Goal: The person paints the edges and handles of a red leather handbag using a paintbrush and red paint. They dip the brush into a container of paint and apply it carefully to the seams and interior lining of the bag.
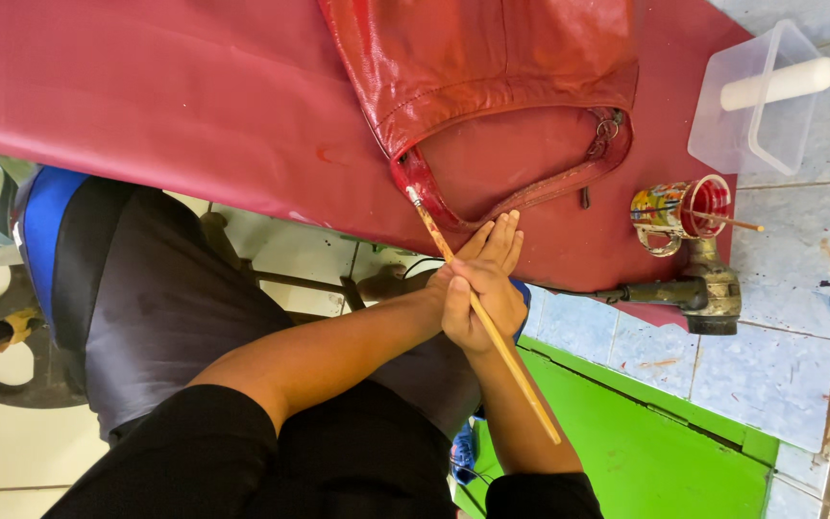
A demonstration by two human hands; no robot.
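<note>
The right hand (477, 298) grips a brush (482, 312), its tip touching the red bag's (492, 67) edge on the cloth-covered table (146, 86). The left hand (492, 245), fingers flat, rests beside it.

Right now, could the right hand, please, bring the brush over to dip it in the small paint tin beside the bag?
Probably yes. The right hand grips the brush at the red bag, and the paint tin stands open on the cloth with only a stick in it. Nothing lies between them.

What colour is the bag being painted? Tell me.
Glossy red bag, seen in the head view.
</note>
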